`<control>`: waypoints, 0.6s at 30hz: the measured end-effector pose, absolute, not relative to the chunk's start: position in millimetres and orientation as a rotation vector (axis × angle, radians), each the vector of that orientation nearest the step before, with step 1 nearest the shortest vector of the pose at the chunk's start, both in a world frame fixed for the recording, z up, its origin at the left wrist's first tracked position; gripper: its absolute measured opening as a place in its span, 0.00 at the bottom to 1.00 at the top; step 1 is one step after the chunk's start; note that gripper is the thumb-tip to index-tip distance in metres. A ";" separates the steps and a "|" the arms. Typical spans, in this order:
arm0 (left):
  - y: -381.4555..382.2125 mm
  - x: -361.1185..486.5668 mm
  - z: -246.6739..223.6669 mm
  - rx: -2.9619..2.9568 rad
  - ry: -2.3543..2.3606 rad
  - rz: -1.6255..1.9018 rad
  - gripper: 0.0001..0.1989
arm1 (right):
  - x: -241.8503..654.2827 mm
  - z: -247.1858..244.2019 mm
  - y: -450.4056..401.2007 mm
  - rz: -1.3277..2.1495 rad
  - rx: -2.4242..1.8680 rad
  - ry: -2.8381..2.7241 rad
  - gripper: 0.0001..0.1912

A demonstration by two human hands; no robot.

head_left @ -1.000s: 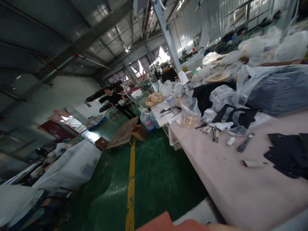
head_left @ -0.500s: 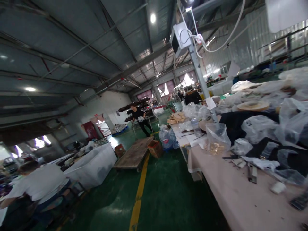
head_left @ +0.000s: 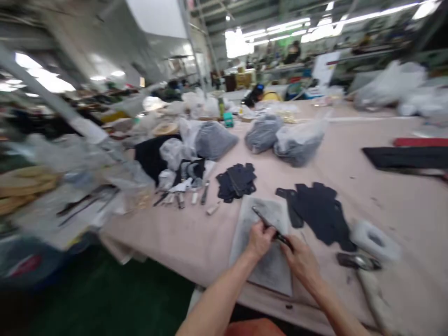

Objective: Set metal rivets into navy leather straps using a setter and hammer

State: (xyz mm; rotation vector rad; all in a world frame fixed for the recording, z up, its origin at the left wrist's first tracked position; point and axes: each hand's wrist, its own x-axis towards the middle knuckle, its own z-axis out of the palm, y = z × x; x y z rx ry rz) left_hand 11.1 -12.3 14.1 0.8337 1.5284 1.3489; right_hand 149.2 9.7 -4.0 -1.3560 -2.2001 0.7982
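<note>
Both hands are over a grey board (head_left: 259,270) at the front of the pink-covered table. My left hand (head_left: 261,240) is closed on a slim dark strip (head_left: 264,218), whose far end, with a lighter glint, points away over the board. My right hand (head_left: 303,261) pinches the near end of that strip. Motion blur hides what exactly the strip is. Flat dark pieces (head_left: 318,210) lie in an overlapping heap right of the board, and a smaller heap of dark pieces (head_left: 237,181) lies beyond it to the left.
A hammer (head_left: 360,262) lies to the right beside a white block with a hole (head_left: 366,229). Bags of dark pieces (head_left: 215,140) stand farther back. Small tools (head_left: 205,193) lie left. A slanted pole (head_left: 52,98) rises at the left, above the table's edge and green floor.
My view has swung right and down, from the aisle and the cart to the table. Both hands, the strip and the board have come into view.
</note>
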 end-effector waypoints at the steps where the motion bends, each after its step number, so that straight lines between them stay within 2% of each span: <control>1: -7.7 17.3 7.4 0.822 1.476 1.369 0.12 | 166.0 -6.1 6.8 0.785 -1.416 -2.181 0.11; 12: -0.8 -3.0 -17.3 0.749 1.409 1.471 0.16 | 231.9 -6.5 6.8 0.479 -2.034 -2.104 0.12; 18: 2.5 0.5 -10.0 0.546 1.332 1.535 0.19 | 208.7 12.5 22.3 0.339 -2.221 -2.380 0.12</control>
